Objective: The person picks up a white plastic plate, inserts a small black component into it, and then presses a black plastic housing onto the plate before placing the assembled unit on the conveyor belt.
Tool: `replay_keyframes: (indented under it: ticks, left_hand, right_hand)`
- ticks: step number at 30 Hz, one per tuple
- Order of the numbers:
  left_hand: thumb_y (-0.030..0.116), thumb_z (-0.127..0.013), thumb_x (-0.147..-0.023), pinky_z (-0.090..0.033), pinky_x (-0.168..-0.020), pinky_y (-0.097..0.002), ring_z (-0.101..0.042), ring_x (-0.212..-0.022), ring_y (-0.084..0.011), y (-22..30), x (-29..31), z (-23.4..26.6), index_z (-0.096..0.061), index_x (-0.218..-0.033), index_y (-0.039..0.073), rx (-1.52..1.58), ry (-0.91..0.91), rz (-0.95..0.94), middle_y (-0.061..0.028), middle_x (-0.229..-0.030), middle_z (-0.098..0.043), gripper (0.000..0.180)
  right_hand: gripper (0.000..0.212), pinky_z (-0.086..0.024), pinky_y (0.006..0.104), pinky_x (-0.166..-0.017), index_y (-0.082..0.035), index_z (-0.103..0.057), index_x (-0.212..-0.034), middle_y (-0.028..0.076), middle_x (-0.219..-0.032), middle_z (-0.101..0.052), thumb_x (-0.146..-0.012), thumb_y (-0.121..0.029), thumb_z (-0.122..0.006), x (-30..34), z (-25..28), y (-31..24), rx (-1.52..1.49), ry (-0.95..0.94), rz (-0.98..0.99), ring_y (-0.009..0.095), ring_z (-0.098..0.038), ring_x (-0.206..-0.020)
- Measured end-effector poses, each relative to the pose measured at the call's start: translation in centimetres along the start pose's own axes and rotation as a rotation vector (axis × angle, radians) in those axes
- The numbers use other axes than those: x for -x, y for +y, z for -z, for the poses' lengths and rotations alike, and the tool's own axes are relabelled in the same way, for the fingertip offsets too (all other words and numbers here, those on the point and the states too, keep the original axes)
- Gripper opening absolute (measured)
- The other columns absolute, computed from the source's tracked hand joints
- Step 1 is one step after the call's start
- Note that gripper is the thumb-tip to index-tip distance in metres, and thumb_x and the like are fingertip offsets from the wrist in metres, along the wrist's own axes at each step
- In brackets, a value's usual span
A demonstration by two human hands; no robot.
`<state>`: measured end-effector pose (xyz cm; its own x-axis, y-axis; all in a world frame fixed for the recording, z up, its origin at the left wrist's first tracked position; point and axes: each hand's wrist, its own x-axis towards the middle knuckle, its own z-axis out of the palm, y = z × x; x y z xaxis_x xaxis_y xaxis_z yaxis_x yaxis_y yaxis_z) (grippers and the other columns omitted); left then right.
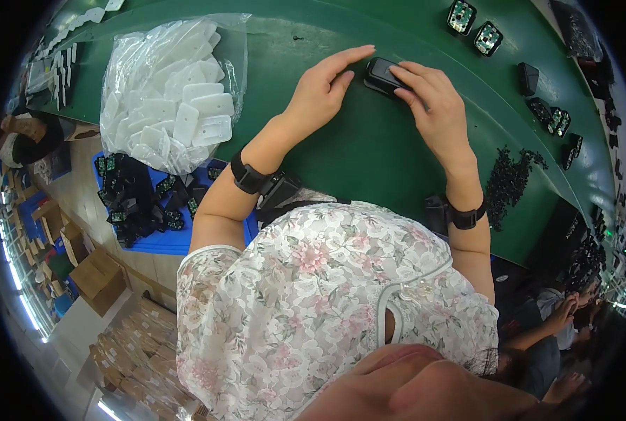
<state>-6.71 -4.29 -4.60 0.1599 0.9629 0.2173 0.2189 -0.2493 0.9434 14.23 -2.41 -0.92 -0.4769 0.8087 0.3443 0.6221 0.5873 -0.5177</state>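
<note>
A small black plastic housing (379, 76) with rounded edges lies on the green table top (355, 151). My right hand (436, 98) grips it from the right, fingertips on its top and thumb along its near side. Just left of it is my left hand (325, 83), holding nothing, its index finger stretched out and thumb apart. That hand appears to be off the housing. To its left lies a clear plastic bag (237, 63) full of flat white plastic plates (213, 105).
A blue bin (155, 243) with black parts and green circuit boards stands at the left. Loose small black pieces (506, 182) are heaped beside my right forearm. Several housings with exposed circuit boards (488, 38) lie at the far right. Another person's arm (548, 326) shows at lower right.
</note>
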Motion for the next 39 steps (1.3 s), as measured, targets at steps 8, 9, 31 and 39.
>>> replay_keyframes:
  ticks: [8,9,31,39]
  left_hand:
    - [-0.012,-0.041,-0.081,-0.039,-0.101,-0.0357,-0.049,-0.122,-0.0243,-0.7,0.2,0.3,-0.056,-0.125,0.010,-0.429,-0.133,-0.239,-0.0046,-0.132,-0.053,0.052]
    - [-0.011,-0.042,-0.079,-0.039,-0.101,-0.0363,-0.049,-0.122,-0.0238,-0.4,0.5,0.5,-0.056,-0.125,0.011,-0.502,-0.155,-0.265,-0.0045,-0.132,-0.053,0.053]
    - [0.003,-0.052,-0.078,-0.042,-0.096,-0.0355,-0.054,-0.116,-0.0217,0.7,1.3,0.3,-0.053,-0.127,0.007,-0.885,-0.181,-0.415,-0.0061,-0.134,-0.051,0.049]
    - [0.001,-0.055,-0.075,-0.045,-0.091,-0.0344,-0.056,-0.112,-0.0218,0.3,0.9,-0.7,-0.054,-0.124,0.006,-0.877,-0.113,-0.430,-0.0077,-0.131,-0.053,0.049]
  right_hand:
    - [0.033,-0.050,0.0330,-0.076,-0.012,-0.065,-0.110,0.005,-0.110,-0.062,-0.078,-0.007,-0.065,0.1,-0.7,-0.8,0.210,-0.051,0.073,0.024,-0.059,-0.094]
    - [0.033,-0.050,0.0330,-0.076,-0.012,-0.065,-0.110,0.005,-0.110,-0.062,-0.078,-0.007,-0.065,0.2,-0.8,-0.7,0.206,-0.060,0.065,0.024,-0.059,-0.094]
    - [0.039,-0.052,0.0293,-0.072,-0.016,-0.066,-0.109,0.001,-0.109,-0.063,-0.073,-0.001,-0.063,0.3,-1.0,-0.1,0.225,-0.023,0.075,0.020,-0.060,-0.093]
    - [0.034,-0.051,0.0291,-0.074,-0.015,-0.067,-0.107,0.002,-0.107,-0.064,-0.076,-0.002,-0.064,0.3,-1.3,0.2,0.206,0.034,0.026,0.021,-0.060,-0.091]
